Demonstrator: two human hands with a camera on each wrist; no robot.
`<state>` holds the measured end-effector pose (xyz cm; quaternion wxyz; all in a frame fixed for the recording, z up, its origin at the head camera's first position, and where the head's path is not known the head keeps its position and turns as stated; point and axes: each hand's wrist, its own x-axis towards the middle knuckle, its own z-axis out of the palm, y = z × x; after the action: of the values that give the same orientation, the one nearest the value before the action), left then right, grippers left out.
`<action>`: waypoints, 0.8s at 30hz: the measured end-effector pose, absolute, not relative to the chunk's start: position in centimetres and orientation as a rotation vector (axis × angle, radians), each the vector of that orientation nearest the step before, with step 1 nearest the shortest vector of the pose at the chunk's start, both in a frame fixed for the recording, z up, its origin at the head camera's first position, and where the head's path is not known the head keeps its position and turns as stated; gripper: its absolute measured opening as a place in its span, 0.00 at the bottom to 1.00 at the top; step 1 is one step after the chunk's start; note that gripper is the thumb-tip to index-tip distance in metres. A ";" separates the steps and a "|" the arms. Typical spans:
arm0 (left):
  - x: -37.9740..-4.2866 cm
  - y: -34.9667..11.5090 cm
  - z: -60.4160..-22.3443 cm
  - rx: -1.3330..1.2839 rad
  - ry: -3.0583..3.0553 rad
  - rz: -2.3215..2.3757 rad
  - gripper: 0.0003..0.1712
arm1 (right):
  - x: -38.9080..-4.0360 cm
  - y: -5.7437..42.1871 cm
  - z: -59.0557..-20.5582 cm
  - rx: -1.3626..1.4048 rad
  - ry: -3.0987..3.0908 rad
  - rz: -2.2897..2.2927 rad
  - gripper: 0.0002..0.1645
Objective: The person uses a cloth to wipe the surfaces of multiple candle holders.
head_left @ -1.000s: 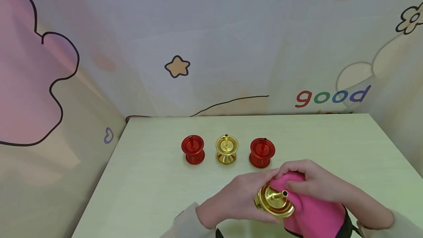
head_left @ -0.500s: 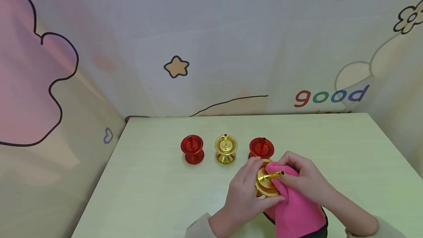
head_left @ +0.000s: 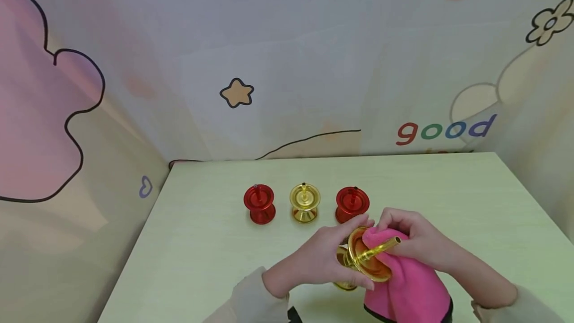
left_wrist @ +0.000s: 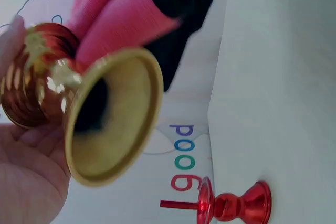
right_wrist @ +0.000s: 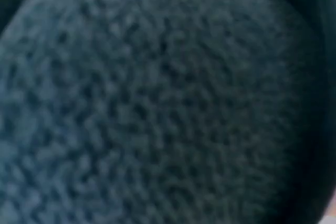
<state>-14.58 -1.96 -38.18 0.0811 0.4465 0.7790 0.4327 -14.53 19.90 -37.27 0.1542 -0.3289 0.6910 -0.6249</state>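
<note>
My left hand [head_left: 316, 258] grips a gold candle holder [head_left: 380, 269] round its side, tilted so the tube in its dish points up to the right. In the left wrist view its hollow flared base [left_wrist: 126, 124] faces the camera. A pink cloth [head_left: 405, 285] with black trim is bunched in my right hand [head_left: 423, 241], which pinches it against the dish's right rim. The cloth's lower part hangs toward the front of the table. Dark nubby fabric [right_wrist: 157, 103] fills the right wrist view, hiding the right fingers there.
Behind the hands stand a red candle holder [head_left: 260, 204], a gold one [head_left: 305, 202] and another red one [head_left: 352, 204] in a row. The right red one is close beyond the left fingertips. A printed curtain [head_left: 287, 64] rises behind the pale table [head_left: 202, 263].
The held candle holder first rose and turned, then came slightly lower and tipped more to the right, showing its base. Both hands shifted with it; the cloth stays at the rim.
</note>
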 end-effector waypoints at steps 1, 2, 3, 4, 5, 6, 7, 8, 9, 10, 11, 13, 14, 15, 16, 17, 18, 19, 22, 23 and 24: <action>-14.6 -2.0 -38.1 1.283 2.300 1.324 0.51 | -14.6 19.9 -37.5 -0.927 1.985 -1.804 0.12; -14.6 -2.0 -38.1 1.214 2.271 1.371 0.49 | -14.6 19.8 -37.7 -0.904 2.006 -1.811 0.13; -14.6 -2.0 -38.1 1.149 2.251 1.417 0.47 | -14.7 19.7 -37.9 -0.874 2.035 -1.815 0.12; -14.6 -2.0 -38.1 1.088 2.246 1.457 0.45 | -14.7 19.6 -38.1 -0.848 2.071 -1.818 0.12; -14.6 -1.9 -38.2 1.032 2.255 1.492 0.44 | -14.7 19.5 -38.3 -0.802 2.113 -1.815 0.12; -14.6 -1.9 -38.3 1.002 2.294 1.507 0.43 | -14.7 19.3 -38.5 -0.762 2.143 -1.819 0.11; -14.6 -1.8 -38.5 0.985 2.355 1.507 0.42 | -14.7 19.1 -38.7 -0.714 2.175 -1.819 0.10; -14.5 -1.7 -38.7 0.984 2.440 1.494 0.42 | -14.6 19.0 -39.0 -0.662 2.199 -1.821 0.09; -14.5 -1.6 -39.0 0.994 2.552 1.456 0.43 | -14.6 18.8 -39.2 -0.615 2.219 -1.825 0.09; -14.4 -1.4 -39.3 1.022 2.687 1.394 0.43 | -14.6 18.6 -39.4 -0.560 2.232 -1.829 0.09; -14.4 -1.2 -39.6 1.054 2.822 1.330 0.43 | -14.6 18.4 -39.7 -0.511 2.236 -1.836 0.09; -14.2 -0.8 -40.3 1.096 3.058 1.212 0.45 | -14.6 18.2 -40.1 -0.435 2.240 -1.851 0.11; -14.1 -0.7 -40.7 1.114 3.160 1.156 0.46 | -14.6 18.1 -40.3 -0.412 2.245 -1.853 0.11; -14.1 -0.5 -41.0 1.121 3.232 1.129 0.47 | -14.7 18.0 -40.4 -0.392 2.247 -1.854 0.11; -14.0 -0.4 -41.3 1.130 3.281 1.122 0.47 | -14.7 18.0 -40.5 -0.379 2.244 -1.857 0.10; -14.0 -0.3 -41.6 1.130 3.311 1.133 0.47 | -14.8 18.0 -40.6 -0.376 2.238 -1.862 0.10; -14.0 -0.3 -41.8 1.137 3.338 1.143 0.48 | -14.8 18.0 -40.7 -0.375 2.229 -1.864 0.09; -14.0 -0.2 -42.0 1.153 3.367 1.142 0.49 | -14.9 18.0 -40.7 -0.374 2.214 -1.866 0.07; -14.0 -0.1 -42.5 1.198 3.403 1.160 0.50 | -15.2 18.2 -40.7 -0.375 2.145 -1.879 0.07; -14.0 -0.1 -42.6 1.215 3.378 1.181 0.51 | -15.2 18.2 -40.7 -0.376 2.123 -1.880 0.07; -14.1 -0.2 -42.7 1.240 3.321 1.216 0.51 | -15.3 18.3 -40.7 -0.376 2.114 -1.875 0.08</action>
<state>-14.11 -0.19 -42.66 -0.2981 0.3158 0.8459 0.3097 -15.29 18.33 -40.67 0.1451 -0.1306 0.7337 -0.6508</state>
